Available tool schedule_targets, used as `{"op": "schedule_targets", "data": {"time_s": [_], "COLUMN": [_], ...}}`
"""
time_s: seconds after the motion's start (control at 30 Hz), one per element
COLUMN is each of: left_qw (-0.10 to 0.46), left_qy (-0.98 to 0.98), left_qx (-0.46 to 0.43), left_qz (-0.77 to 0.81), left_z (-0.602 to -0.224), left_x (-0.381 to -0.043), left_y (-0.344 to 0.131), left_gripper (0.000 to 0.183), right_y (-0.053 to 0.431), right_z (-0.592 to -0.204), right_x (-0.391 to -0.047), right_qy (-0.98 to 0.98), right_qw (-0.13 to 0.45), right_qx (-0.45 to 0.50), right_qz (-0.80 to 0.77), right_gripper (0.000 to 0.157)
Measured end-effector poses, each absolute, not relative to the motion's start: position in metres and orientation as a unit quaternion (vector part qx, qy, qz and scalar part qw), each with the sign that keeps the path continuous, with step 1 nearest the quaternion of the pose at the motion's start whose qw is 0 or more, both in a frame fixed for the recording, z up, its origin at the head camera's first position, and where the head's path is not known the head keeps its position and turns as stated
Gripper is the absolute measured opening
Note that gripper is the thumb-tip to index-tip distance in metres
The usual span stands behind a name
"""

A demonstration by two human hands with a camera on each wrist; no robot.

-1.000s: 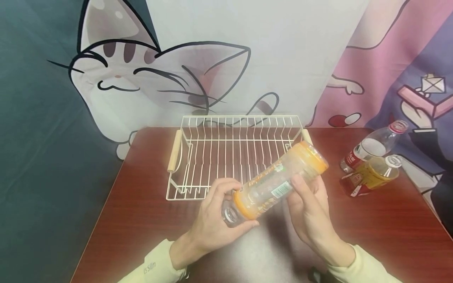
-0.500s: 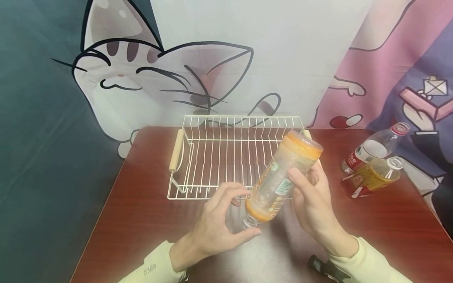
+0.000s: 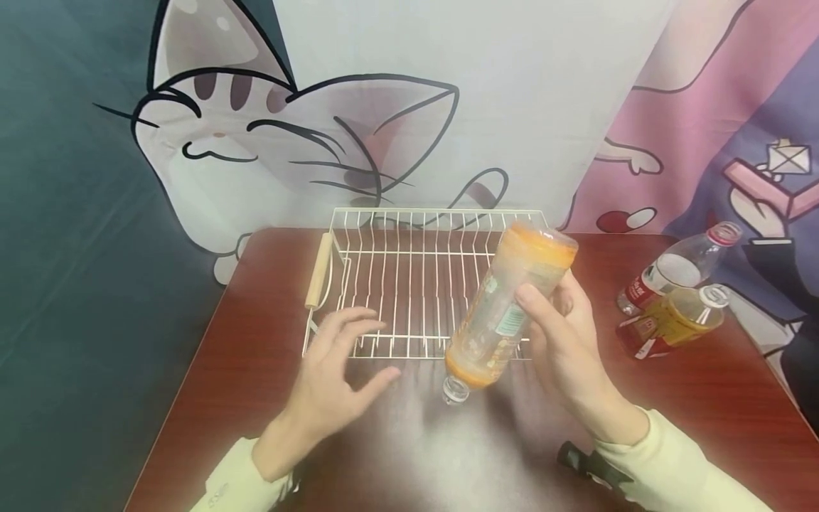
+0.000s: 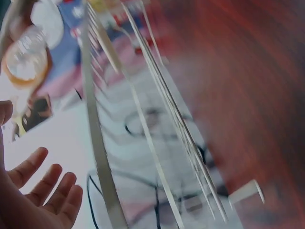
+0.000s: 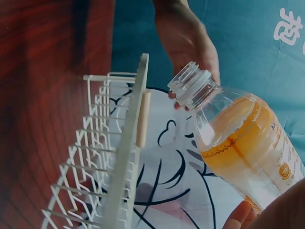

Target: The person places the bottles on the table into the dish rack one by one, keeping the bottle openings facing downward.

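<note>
Gripping 1 tilted bottle, the right hand is apart from the wide-spread left hand.

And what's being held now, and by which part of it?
An uncapped, orange-banded plastic bottle, gripped by the right hand on its labelled body, nearer the base than the mouth. The left hand holds nothing.

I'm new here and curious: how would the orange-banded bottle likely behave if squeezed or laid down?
The bottle, open neck down in the right hand with no liquid pouring out, is probably light for its size. It looks like thin, clear plastic, so it may dent when squeezed. Being round, it would likely roll.
</note>
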State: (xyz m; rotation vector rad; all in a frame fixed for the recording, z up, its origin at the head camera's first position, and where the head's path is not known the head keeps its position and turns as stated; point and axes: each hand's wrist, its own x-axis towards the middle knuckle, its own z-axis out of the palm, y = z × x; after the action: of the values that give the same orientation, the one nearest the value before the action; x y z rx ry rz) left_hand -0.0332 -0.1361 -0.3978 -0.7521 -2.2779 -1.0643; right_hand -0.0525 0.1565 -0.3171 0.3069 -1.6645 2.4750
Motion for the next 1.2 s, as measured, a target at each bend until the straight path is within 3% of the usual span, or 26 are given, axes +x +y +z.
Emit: {"op": "schedule_targets", "data": {"time_s": [0.17,0.47,0.6,0.83,1.2], "left_qw": [0.256,0.127,0.095,0.095,0.101], "left_qy": [-0.878,-0.945,-0.953,-0.950,-0.949], "left_qx": [-0.196,-0.077,-0.073,-0.103,-0.127], "left_qz": [-0.354,-0.291,-0.278,-0.280,-0.270], "left_z": [-0.401,-0.411,-0.418,-0.422,-0.422], "left_x": [-0.037,-0.035,-0.035,-0.035,-0.034], "left_y": [-0.170,-0.204,-0.209,-0.212,-0.211], "left_gripper": [0.063,0.101,0.113,0.121,0.121], "right_y": [0.153,0.137,0.131,0.120,0.114], "right_z": [-0.308,-0.286,-0.278,-0.269,-0.265], "right_x": [-0.063,-0.091,-0.105,-0.131,-0.161], "right_qy": [-0.563,-0.555,-0.554,-0.558,-0.582], "right_qw": [0.079,0.116,0.120,0.124,0.120], "right_qx": [0.117,0.156,0.174,0.198,0.180], "right_qz": [0.815,0.809,0.805,0.796,0.784], "right_gripper": [0.047,0.049,0.048,0.045,0.047]}}
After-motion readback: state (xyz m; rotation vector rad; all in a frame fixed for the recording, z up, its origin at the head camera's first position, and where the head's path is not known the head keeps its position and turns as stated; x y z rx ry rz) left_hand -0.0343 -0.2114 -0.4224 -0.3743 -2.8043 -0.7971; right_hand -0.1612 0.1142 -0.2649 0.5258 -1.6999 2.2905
